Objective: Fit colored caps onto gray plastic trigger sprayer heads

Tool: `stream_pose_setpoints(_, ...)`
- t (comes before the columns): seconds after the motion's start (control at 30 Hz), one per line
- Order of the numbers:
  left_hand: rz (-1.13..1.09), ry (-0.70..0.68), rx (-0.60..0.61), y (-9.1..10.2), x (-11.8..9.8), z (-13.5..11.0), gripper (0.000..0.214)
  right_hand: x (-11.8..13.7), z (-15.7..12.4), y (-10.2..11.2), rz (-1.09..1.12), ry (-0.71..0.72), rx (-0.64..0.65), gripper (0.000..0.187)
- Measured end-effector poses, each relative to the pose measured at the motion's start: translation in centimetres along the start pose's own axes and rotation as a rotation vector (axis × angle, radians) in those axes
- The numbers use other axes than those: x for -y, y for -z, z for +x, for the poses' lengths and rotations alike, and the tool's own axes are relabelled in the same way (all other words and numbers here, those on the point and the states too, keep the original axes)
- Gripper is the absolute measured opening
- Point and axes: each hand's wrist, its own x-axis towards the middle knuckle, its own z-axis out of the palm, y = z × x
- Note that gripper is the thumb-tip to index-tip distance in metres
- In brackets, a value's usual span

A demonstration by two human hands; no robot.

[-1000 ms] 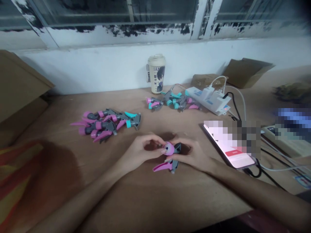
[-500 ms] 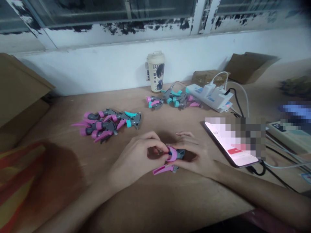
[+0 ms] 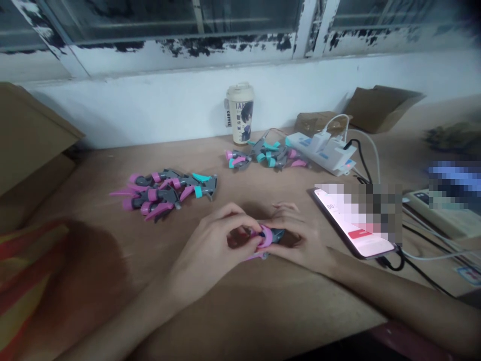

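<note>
Near the table's front, my right hand (image 3: pixel 296 235) grips a grey trigger spray head (image 3: pixel 277 235) with a pink collar (image 3: pixel 267 236). Its thumb and fingers close around the collar and body. At the collar's mouth, my left hand (image 3: pixel 225 235) is pinched, thumb against forefinger; whatever small piece lies between those fingertips is hidden. Part of a pink trigger (image 3: pixel 255 256) shows beneath the hands. Left of them lies a pile of similar grey spray heads (image 3: pixel 165 193), mostly with pink parts. Farther back is a second group of spray heads (image 3: pixel 263 154) with teal and pink parts.
A lidded coffee cup (image 3: pixel 240 114) stands against the wall. To the right are a white power strip (image 3: pixel 319 153) with plugs and cables, and a lit phone (image 3: pixel 353 225) on a cable. Cardboard (image 3: pixel 33 135) stands at left; another carton (image 3: pixel 381 108) sits back right.
Both hands keep their grip at the pink collar. The spray head has turned slightly, so less of its pink trigger shows below the hands. The view has shifted a little.
</note>
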Motion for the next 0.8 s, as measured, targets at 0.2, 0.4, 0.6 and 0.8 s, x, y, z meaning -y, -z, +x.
stream_pose_setpoints(0.2,0.001,-0.011,0.031,0.2,0.2,0.3,0.011,0.0,0.3,0.0,0.03,0.0,-0.064,0.035)
stream_pose_setpoints(0.4,-0.127,-0.05,0.09,-0.2,0.0,0.0,0.017,-0.3,-0.1,-0.3,0.055,-0.012,-0.079,0.03)
stream_pose_setpoints(0.6,0.016,-0.046,-0.021,-0.5,-0.4,-0.4,0.018,-0.5,-0.2,-0.5,0.088,-0.007,-0.083,0.032)
stream_pose_setpoints(0.8,-0.026,0.001,-0.071,-1.5,-0.3,-0.6,0.011,-0.2,0.0,-0.5,0.065,-0.045,-0.035,0.032)
